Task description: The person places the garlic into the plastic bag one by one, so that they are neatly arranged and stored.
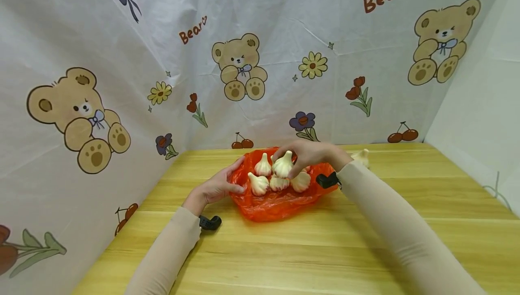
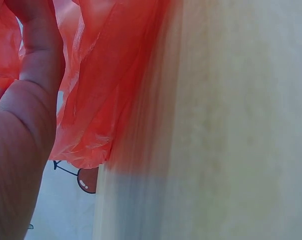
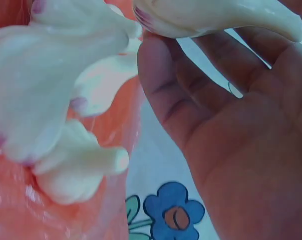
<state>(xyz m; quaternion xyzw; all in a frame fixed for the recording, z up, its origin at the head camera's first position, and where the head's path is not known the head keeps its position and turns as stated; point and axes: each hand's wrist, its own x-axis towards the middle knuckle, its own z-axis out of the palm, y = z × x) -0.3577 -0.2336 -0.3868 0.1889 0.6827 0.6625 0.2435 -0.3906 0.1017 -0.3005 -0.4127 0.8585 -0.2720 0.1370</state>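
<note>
A red plastic bag (image 1: 268, 211) lies spread wide on the table with several garlic bulbs (image 1: 259, 184) in it. My left hand (image 1: 216, 186) grips the bag's left edge, thumb on the inner side. In the left wrist view red film (image 2: 98, 100) runs alongside that hand. Over the bag, my right hand (image 1: 312, 153) holds a garlic bulb (image 1: 283, 164) by its fingertips, stem pointing up. The right wrist view shows this bulb (image 3: 206, 17) at the fingers, with more bulbs (image 3: 30, 90) on the red film beside it.
Another garlic bulb (image 1: 361, 157) sits on the wooden table (image 1: 284, 254) behind the right forearm, partly hidden. A white cloth (image 1: 276, 20) printed with bears and flowers hangs at the back and left. A thin cable (image 1: 497, 191) is at the right edge.
</note>
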